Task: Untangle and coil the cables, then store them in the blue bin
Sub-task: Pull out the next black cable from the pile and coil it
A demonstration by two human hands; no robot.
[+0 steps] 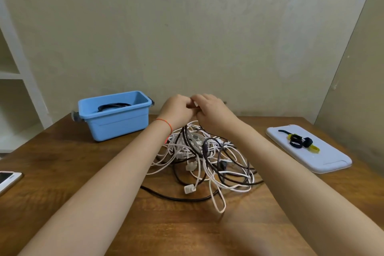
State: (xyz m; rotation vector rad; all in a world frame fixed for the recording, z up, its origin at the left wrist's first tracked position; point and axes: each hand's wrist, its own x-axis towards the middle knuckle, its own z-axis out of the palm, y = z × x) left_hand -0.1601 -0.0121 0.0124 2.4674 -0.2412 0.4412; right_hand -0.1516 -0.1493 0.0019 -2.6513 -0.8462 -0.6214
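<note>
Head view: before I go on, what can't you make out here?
- Head view: what the left hand and right hand grip; curled fingers hide it.
- Blue bin: its near wall hides most of the dark cable inside.
- Phone: cut off by left edge.

Worktop [83,162]: brown wood grain, slight sheen. Blue bin [116,124]: smooth plastic, semi-matt. Cables [207,151]: white and black plastic-looking sheathing, smooth. Lid [324,158] at right: pale plastic, smooth, matt. Phone [8,178]: glossy screen.
</note>
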